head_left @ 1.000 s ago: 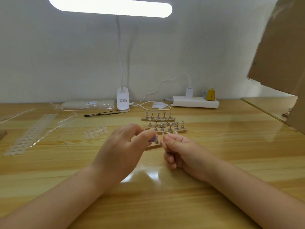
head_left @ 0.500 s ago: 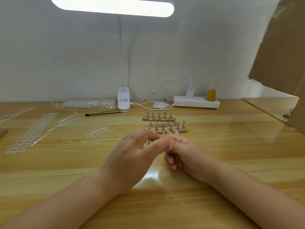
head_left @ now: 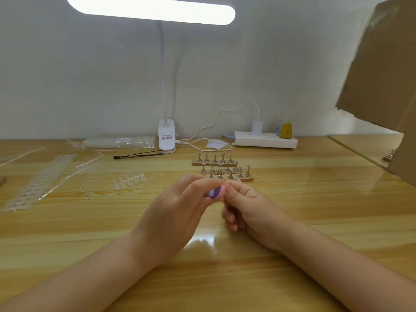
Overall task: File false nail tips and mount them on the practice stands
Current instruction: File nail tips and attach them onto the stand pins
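Fingers of your left hand (head_left: 177, 212) pinch a purple nail file (head_left: 214, 192). Your right hand (head_left: 249, 207) curls, apparently pinching a nail tip hidden from view. Practice stands (head_left: 225, 168) sit just beyond, toward the desk's (head_left: 292, 199) back edge.

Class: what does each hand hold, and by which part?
Left hand grips a purple nail file by its near part. Right hand pinches something too small to identify.

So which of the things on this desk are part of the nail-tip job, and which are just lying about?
Job:
- purple nail file, held in left hand
- right hand, pinching something too small to make out
- practice stands
- loose nail tips
- nail tip strip
- bagged tips

Lying about:
- desk lamp
- power strip
- black brush
- cardboard
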Demonstrator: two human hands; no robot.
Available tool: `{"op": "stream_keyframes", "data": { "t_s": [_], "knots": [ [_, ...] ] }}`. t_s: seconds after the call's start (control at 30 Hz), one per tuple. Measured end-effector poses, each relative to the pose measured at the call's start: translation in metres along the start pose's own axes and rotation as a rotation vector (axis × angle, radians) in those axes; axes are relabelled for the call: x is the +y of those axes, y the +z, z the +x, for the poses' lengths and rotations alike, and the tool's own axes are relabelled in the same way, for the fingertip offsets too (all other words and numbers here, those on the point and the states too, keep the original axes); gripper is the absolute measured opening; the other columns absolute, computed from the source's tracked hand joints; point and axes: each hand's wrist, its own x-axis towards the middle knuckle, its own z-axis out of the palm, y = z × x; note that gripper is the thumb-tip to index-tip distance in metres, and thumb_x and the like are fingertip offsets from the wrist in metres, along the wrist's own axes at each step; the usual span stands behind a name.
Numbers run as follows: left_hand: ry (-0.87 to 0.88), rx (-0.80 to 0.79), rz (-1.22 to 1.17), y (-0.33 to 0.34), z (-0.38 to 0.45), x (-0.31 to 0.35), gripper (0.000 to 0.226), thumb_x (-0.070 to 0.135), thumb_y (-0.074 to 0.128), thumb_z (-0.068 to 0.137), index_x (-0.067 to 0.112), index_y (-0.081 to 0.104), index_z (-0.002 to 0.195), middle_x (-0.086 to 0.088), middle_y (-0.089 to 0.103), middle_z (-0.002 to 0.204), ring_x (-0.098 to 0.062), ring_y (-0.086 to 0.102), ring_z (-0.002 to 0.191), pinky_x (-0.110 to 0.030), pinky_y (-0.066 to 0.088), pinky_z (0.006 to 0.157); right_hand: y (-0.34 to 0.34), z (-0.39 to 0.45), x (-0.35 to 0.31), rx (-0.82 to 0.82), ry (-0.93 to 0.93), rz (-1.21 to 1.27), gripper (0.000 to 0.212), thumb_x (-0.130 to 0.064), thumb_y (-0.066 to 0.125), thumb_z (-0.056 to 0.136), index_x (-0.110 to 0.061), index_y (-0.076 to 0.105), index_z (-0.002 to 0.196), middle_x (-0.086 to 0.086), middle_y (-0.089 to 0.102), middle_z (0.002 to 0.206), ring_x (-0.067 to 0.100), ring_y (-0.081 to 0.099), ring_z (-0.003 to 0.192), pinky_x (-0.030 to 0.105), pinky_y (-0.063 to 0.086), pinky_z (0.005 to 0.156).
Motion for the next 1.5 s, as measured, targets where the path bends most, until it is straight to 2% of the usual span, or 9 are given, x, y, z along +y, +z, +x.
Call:
{"op": "stream_keyframes", "data": {
  "t_s": [0.2, 0.43, 0.53, 0.7, 0.87, 1.03, 1.2, 1.37, 1.5],
  "knots": [
    [-0.076, -0.061, 0.072, 0.000, -0.004, -0.004, 0.021, 0.024, 0.044, 0.094, 0.022, 0.046, 0.114, -0.008, 0.066, 0.098, -0.022, 0.065, 0.081, -0.039, 0.055, 0.065, -0.002, -0.001, -0.002, 0.026, 0.022, 0.074, 0.025, -0.041, 0.056, 0.085, -0.019, 0.059, 0.074, -0.007, 0.047, 0.058, 0.008, 0.044, 0.050, 0.021, 0.040, 0.046],
    [-0.088, -0.114, 0.008, 0.001, 0.003, 0.008, 0.023, 0.035, 0.036, 0.102, 0.025, 0.050, 0.117, -0.004, 0.068, 0.105, -0.011, 0.063, 0.092, -0.026, 0.052, 0.081, -0.002, -0.001, 0.001, 0.022, 0.024, 0.057, 0.022, -0.038, 0.053, 0.088, -0.020, 0.065, 0.085, -0.002, 0.044, 0.063, 0.008, 0.044, 0.050, 0.021, 0.040, 0.047],
    [-0.012, -0.050, 0.195, -0.001, 0.000, -0.001, 0.024, 0.020, 0.048, 0.092, 0.018, 0.053, 0.116, -0.009, 0.069, 0.100, -0.027, 0.067, 0.087, -0.038, 0.054, 0.073, -0.003, -0.001, -0.001, 0.024, 0.031, 0.106, 0.026, -0.041, 0.056, 0.083, -0.017, 0.059, 0.077, -0.005, 0.042, 0.059, 0.009, 0.044, 0.049, 0.021, 0.040, 0.046],
    [0.223, 0.039, 0.352, 0.007, -0.006, 0.000, 0.035, 0.010, 0.070, 0.086, 0.025, 0.053, 0.112, -0.004, 0.069, 0.100, -0.022, 0.062, 0.089, -0.035, 0.047, 0.080, -0.001, -0.001, -0.001, -0.027, 0.034, 0.071, 0.026, -0.038, 0.053, 0.090, -0.020, 0.068, 0.079, -0.001, 0.046, 0.061, 0.009, 0.043, 0.050, 0.021, 0.040, 0.046],
    [0.057, 0.090, 0.455, -0.004, -0.003, -0.014, 0.033, 0.017, 0.070, 0.085, 0.027, 0.049, 0.109, -0.005, 0.066, 0.092, -0.027, 0.060, 0.080, -0.037, 0.044, 0.074, -0.001, -0.002, -0.004, -0.030, 0.061, 0.079, 0.026, -0.036, 0.053, 0.086, -0.016, 0.051, 0.070, -0.002, 0.039, 0.059, 0.009, 0.042, 0.049, 0.021, 0.039, 0.046],
    [0.360, 0.078, 0.443, 0.007, -0.003, -0.001, 0.028, 0.010, 0.062, 0.089, 0.026, 0.055, 0.112, -0.002, 0.057, 0.103, -0.020, 0.054, 0.084, -0.034, 0.045, 0.082, -0.002, -0.003, -0.004, -0.060, 0.076, 0.004, 0.030, -0.031, 0.049, 0.096, -0.005, 0.064, 0.100, 0.010, 0.044, 0.069, 0.011, 0.043, 0.052, 0.021, 0.041, 0.048],
    [0.104, 0.086, 0.530, -0.003, -0.004, -0.017, 0.042, 0.013, 0.076, 0.080, 0.028, 0.051, 0.109, -0.006, 0.066, 0.092, -0.027, 0.058, 0.079, -0.033, 0.037, 0.077, -0.002, -0.001, -0.003, -0.026, 0.077, 0.063, 0.025, -0.035, 0.054, 0.088, -0.015, 0.053, 0.073, -0.003, 0.042, 0.058, 0.009, 0.043, 0.048, 0.021, 0.039, 0.045],
    [0.406, 0.096, 0.445, 0.008, -0.006, -0.004, 0.023, 0.012, 0.057, 0.093, 0.026, 0.057, 0.111, -0.002, 0.058, 0.104, -0.018, 0.054, 0.086, -0.033, 0.042, 0.088, -0.003, -0.003, -0.002, -0.100, 0.056, -0.012, 0.027, -0.034, 0.049, 0.096, -0.015, 0.065, 0.085, -0.001, 0.051, 0.062, 0.009, 0.045, 0.051, 0.020, 0.042, 0.048],
    [0.152, 0.116, 0.535, -0.003, -0.005, -0.018, 0.024, 0.016, 0.059, 0.090, 0.029, 0.052, 0.109, -0.005, 0.068, 0.092, -0.024, 0.058, 0.081, -0.033, 0.039, 0.077, -0.002, -0.002, -0.003, -0.049, 0.073, 0.058, 0.025, -0.037, 0.056, 0.085, -0.016, 0.057, 0.072, -0.002, 0.045, 0.062, 0.009, 0.045, 0.049, 0.020, 0.040, 0.046]
  ]
}}
